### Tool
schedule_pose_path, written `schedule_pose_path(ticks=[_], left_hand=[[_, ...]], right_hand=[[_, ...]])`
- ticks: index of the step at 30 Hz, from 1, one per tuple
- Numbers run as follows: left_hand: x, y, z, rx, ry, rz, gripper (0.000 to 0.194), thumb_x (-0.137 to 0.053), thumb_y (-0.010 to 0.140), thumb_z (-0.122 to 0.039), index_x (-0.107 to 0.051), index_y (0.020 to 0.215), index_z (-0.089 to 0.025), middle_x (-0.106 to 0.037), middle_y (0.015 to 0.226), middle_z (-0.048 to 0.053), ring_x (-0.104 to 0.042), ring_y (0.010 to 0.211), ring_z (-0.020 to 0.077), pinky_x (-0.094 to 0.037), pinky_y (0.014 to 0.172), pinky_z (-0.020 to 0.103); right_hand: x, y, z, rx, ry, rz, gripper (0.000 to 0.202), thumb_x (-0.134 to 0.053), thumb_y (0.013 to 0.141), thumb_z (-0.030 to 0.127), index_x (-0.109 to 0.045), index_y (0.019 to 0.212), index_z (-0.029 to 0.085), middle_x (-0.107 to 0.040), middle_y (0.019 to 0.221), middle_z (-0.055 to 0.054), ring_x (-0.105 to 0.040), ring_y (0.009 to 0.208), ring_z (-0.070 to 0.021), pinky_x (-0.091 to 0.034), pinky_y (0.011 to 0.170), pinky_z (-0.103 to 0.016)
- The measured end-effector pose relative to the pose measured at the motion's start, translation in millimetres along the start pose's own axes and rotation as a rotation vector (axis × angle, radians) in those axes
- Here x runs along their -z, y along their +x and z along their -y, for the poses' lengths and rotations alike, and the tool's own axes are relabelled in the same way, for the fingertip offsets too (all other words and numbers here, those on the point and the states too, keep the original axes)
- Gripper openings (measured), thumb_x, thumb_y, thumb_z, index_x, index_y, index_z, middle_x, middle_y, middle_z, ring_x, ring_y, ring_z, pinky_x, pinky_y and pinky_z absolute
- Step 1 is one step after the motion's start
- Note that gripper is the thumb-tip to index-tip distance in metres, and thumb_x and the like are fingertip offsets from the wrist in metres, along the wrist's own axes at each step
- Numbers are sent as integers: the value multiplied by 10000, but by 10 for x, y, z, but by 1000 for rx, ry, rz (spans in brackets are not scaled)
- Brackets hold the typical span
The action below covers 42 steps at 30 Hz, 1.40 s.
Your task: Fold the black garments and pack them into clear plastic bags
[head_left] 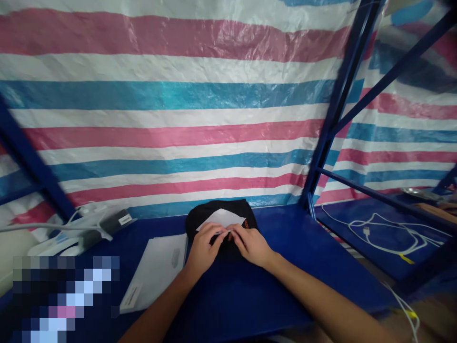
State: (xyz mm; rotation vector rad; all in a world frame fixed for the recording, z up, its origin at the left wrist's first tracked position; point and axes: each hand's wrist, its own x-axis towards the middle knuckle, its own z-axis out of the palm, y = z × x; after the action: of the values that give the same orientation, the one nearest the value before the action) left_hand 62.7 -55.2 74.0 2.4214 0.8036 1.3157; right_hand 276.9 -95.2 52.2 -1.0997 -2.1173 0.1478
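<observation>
A white sheet of paper (223, 217) is pinched between both my hands, its pointed far part spreading out beyond the fingertips. My left hand (207, 243) grips the near edge on the left, thumb and fingers together. Right beside it, my right hand (252, 243) pinches the same edge, the two sets of fingertips almost touching. Under and behind the paper lies a black cloth item (200, 209), possibly a bag, with small orange lettering at its right; my hands hide part of it. Left of my left forearm rests a stack of white paper (157, 267) with a small label.
The blue shelf surface (285, 286) carries a power strip with cables (103, 228) at the left. Blue metal posts (324, 128) stand on both sides, before a striped plastic sheet (178, 95). A white cable (389, 233) lies coiled at the right. The lower left corner is pixelated.
</observation>
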Motion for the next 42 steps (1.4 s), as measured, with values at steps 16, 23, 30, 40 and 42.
schedule_pose_path(ticks=[16, 23, 30, 40, 42], left_hand=[[48, -33, -54, 6, -54, -42, 171, -559, 1075, -297, -717, 1033, -243, -737, 1072, 64, -682, 1051, 239, -543, 966, 382], [163, -37, -27, 66, -76, -137, 175, -574, 1065, -333, -724, 1035, -248, -729, 1098, 67, -682, 1074, 243, -542, 983, 381], [289, -3, 43, 158, -176, -269, 169, -606, 1044, -380, -704, 1014, -246, -718, 1126, 64, -679, 1099, 245, -541, 1020, 393], [258, -34, 166, 291, -222, -345, 226, -582, 1048, -440, -671, 1106, -241, -730, 1141, 68, -706, 1108, 246, -578, 989, 373], [237, -56, 205, 336, -212, -362, 240, -584, 1048, -448, -655, 1136, -237, -741, 1138, 71, -718, 1108, 250, -586, 985, 377]], right_hand=[[6, 16, -46, -51, -163, 25, 237, -406, 1077, 170, -507, 1287, 215, -773, 1006, -35, -745, 851, -195, -471, 763, -277], [123, 45, -142, -140, -239, 55, 238, -426, 1077, 166, -513, 1289, 231, -780, 1043, -30, -754, 868, -190, -469, 756, -270], [264, 50, -279, -235, -345, 50, 249, -430, 1090, 203, -526, 1315, 247, -789, 1110, -47, -768, 879, -202, -457, 714, -274], [323, 29, -430, -326, -415, 39, 248, -412, 1096, 211, -562, 1290, 245, -784, 1205, -67, -779, 886, -224, -470, 697, -287], [309, 14, -434, -317, -388, 25, 278, -405, 1099, 217, -551, 1334, 236, -769, 1258, -82, -781, 917, -230, -499, 726, -295]])
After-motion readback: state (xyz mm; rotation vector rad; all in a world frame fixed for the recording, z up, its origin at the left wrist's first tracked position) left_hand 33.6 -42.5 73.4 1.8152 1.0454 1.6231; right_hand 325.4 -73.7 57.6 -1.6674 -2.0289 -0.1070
